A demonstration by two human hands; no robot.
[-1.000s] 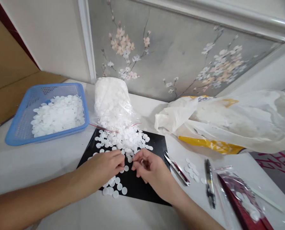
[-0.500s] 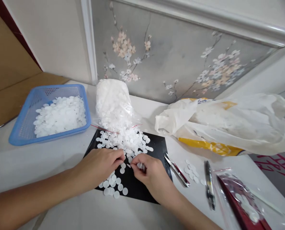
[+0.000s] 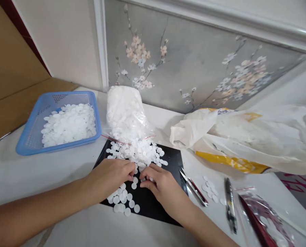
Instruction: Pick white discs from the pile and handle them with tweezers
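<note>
White translucent plastic discs (image 3: 142,151) spill in a heap onto a black mat (image 3: 163,209), out of a clear zip bag (image 3: 124,106) packed with the same discs. My left hand (image 3: 114,178) is closed at the heap's near left edge, finger and thumb pressed together; whatever lies in the pinch is hidden. My right hand (image 3: 163,187) faces it across a small gap, its fingers curled round some white discs that show inside the grip. A smaller group of loose discs (image 3: 123,197) lies below my left hand, some past the mat's near edge.
At left stands a blue basket (image 3: 57,149) holding many discs. A white and yellow plastic bag (image 3: 240,140) lies at back right. Right of the mat are tweezers (image 3: 194,188), a few scattered discs (image 3: 209,188), a pen (image 3: 230,206) and a clear zip bag with a dark red item (image 3: 258,219).
The view has shifted slightly, moving everything a little rightward. The disc that showed at my right fingertips no longer shows there; the right fingers have moved up toward the heap.
</note>
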